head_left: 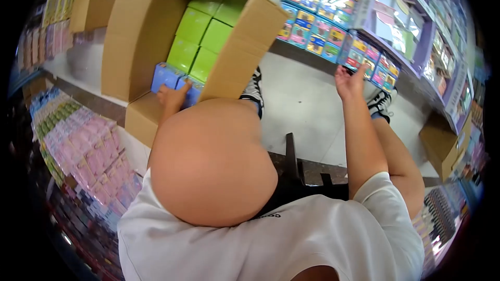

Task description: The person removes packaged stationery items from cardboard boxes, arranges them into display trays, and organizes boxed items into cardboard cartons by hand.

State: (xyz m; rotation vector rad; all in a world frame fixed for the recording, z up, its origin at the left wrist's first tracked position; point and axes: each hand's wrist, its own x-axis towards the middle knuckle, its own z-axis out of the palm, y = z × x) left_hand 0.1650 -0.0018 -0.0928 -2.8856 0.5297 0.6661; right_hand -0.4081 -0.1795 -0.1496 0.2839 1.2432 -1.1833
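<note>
An open cardboard box [143,26] stands at the upper left, with several green packs [192,26] in rows inside it. Blue packs [167,76] lie at the near end of those rows. My left hand [173,95] reaches into the box, its fingers curled at the blue packs; whether it grips one is not clear. On the right, my right hand [351,82] is at the edge of a small pack with colourful pictures [355,58], thumb and fingers around its near corner. More colourful packs [312,28] stand in rows just beyond it.
A purple-edged shelf [424,47] with bagged goods runs along the right. Pink packaged goods [96,151] are stacked at the left. Another cardboard box [445,143] stands at the right. My shoes [253,92] rest on the pale tiled floor [307,109], near a dark stool leg [290,156].
</note>
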